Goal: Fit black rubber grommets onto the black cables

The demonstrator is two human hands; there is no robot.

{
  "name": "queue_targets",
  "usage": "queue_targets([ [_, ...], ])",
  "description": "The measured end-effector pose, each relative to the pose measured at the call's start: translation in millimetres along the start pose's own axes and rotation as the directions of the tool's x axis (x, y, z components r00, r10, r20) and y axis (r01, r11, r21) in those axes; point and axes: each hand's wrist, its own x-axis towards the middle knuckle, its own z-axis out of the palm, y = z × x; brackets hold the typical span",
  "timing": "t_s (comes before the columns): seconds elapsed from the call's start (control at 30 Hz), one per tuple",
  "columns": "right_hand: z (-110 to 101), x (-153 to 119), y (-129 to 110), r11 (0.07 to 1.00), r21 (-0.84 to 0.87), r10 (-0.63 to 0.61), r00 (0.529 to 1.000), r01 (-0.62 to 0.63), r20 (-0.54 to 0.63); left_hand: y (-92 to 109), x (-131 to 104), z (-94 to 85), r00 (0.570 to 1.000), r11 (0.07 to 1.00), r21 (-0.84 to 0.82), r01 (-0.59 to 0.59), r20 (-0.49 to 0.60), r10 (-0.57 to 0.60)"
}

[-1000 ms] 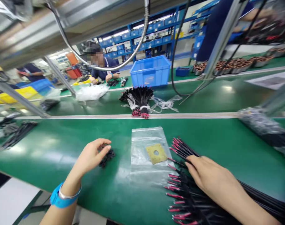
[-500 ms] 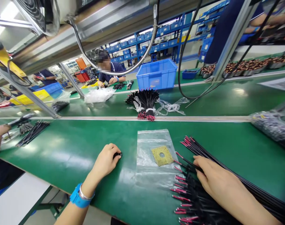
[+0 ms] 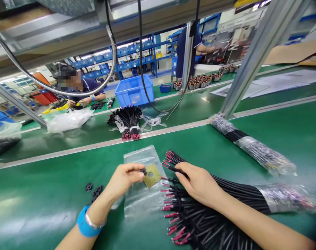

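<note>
My left hand (image 3: 125, 178) pinches a small black plastic part (image 3: 143, 171) between thumb and fingers, at the left edge of a yellowish square plate (image 3: 154, 180) with a round hole. That plate rests on a flat clear plastic bag (image 3: 134, 205). My right hand (image 3: 201, 178) is closed over the near end of a bundle of black cables (image 3: 233, 187) with red wire tips; how many strands it grips is hidden. Below it, more black cables (image 3: 202, 222) lie fanned out, red tips leftward, small black pieces near their ends. Several loose black plastic parts (image 3: 96, 192) sit beside my left forearm.
Tied black cable bundles (image 3: 130, 119) stand against the metal strip behind the bag. A wrapped cable bundle (image 3: 254, 146) lies at right. Farther back are a blue bin (image 3: 134, 92), a metal post (image 3: 241, 83), hanging cords and a co-worker (image 3: 82, 86) seated across the bench.
The view has swung to the right. My left hand has moved from the bare green bench to the plate with the black part. My right hand has shifted onto the cable bundle's red-tipped end.
</note>
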Motion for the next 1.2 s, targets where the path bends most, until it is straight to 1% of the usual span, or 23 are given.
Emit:
queue_targets([
  [0.03,-1,0,-1,1.0,0.022,0.007,1.0,-0.007,0.002,1,5,8.4,0.999,0.999,0.033,-0.034,0.034,0.033],
  [0.07,-2,1,-3,0.999,0.04,0.015,1.0,-0.015,0.005,1,10,16.1,0.994,0.988,0.117,-0.103,0.054,0.097],
  [0.1,-3,1,-4,0.998,0.055,0.023,1.0,-0.023,0.006,0,13,22.9,0.98,0.949,0.245,-0.199,0.068,0.188],
  [0.13,-4,1,-6,0.997,0.07,0.029,1.0,-0.03,0.006,-3,15,28.7,0.951,0.864,0.4,-0.306,0.092,0.295],
  [0.17,-5,1,-7,0.996,0.085,0.034,0.999,-0.034,0.001,-6,17,33.5,0.909,0.733,0.55,-0.399,0.135,0.393],
  [0.2,-5,1,-7,0.994,0.103,0.038,0.999,-0.037,-0.005,-10,17,37.3,0.867,0.585,0.668,-0.46,0.193,0.46],
  [0.23,-5,1,-7,0.992,0.122,0.04,0.999,-0.038,-0.01,-14,17,40.1,0.835,0.452,0.745,-0.49,0.252,0.489],
  [0.27,-5,0,-7,0.989,0.142,0.04,0.999,-0.037,-0.016,-18,17,42.0,0.818,0.355,0.789,-0.502,0.299,0.491],
  [0.3,-5,-1,-7,0.987,0.159,0.035,0.999,-0.03,-0.025,-21,17,43.1,0.815,0.299,0.812,-0.501,0.328,0.477],
  [0.33,-5,-1,-7,0.985,0.172,0.025,0.999,-0.018,-0.036,-23,17,43.7,0.823,0.28,0.824,-0.493,0.336,0.459],
  [0.37,-5,-2,-6,0.984,0.18,0.012,0.999,-0.004,-0.044,-25,17,44.0,0.835,0.295,0.826,-0.48,0.326,0.444],
  [0.4,-5,-3,-6,0.982,0.186,-0.003,0.999,0.012,-0.049,-26,17,44.4,0.847,0.337,0.817,-0.468,0.306,0.435],
  [0.43,-6,-3,-6,0.981,0.194,-0.017,0.999,0.026,-0.05,-25,18,45.1,0.862,0.407,0.794,-0.452,0.27,0.43],
  [0.47,-6,-3,-7,0.978,0.205,-0.029,0.999,0.037,-0.043,-24,18,46.2,0.881,0.506,0.749,-0.427,0.217,0.421],
  [0.5,-8,-3,-7,0.975,0.219,-0.038,0.999,0.044,-0.034,-22,18,47.9,0.903,0.625,0.676,-0.391,0.149,0.403],
  [0.57,-11,-2,-8,0.967,0.251,-0.053,0.998,0.056,-0.019,-18,18,52.6,0.944,0.851,0.433,-0.297,-0.001,0.33],
  [0.6,-12,-1,-9,0.963,0.263,-0.06,0.998,0.062,-0.017,-16,18,55.4,0.96,0.926,0.284,-0.248,-0.059,0.275],
  [0.63,-13,-1,-9,0.96,0.272,-0.064,0.998,0.067,-0.019,-14,18,58.1,0.971,0.969,0.141,-0.204,-0.096,0.218],
  [0.7,-14,0,-10,0.956,0.285,-0.064,0.998,0.069,-0.027,-11,16,62.6,0.987,0.988,-0.08,-0.131,-0.109,0.122],
  [0.73,-15,0,-10,0.955,0.29,-0.059,0.998,0.065,-0.03,-11,15,64.1,0.991,0.984,-0.149,-0.101,-0.1,0.087],
  [0.8,-14,0,-10,0.953,0.297,-0.045,0.998,0.053,-0.035,-11,13,65.3,0.995,0.973,-0.22,-0.064,-0.086,0.046],
  [0.93,-15,1,-10,0.954,0.297,-0.024,0.999,0.036,-0.044,-13,8,64.1,0.995,0.967,-0.25,-0.052,-0.098,0.029],
  [1.2,-15,-3,-12,0.956,0.287,-0.043,0.998,0.052,-0.038,-15,2,66.2,0.981,0.96,-0.252,-0.118,-0.178,0.074],
])
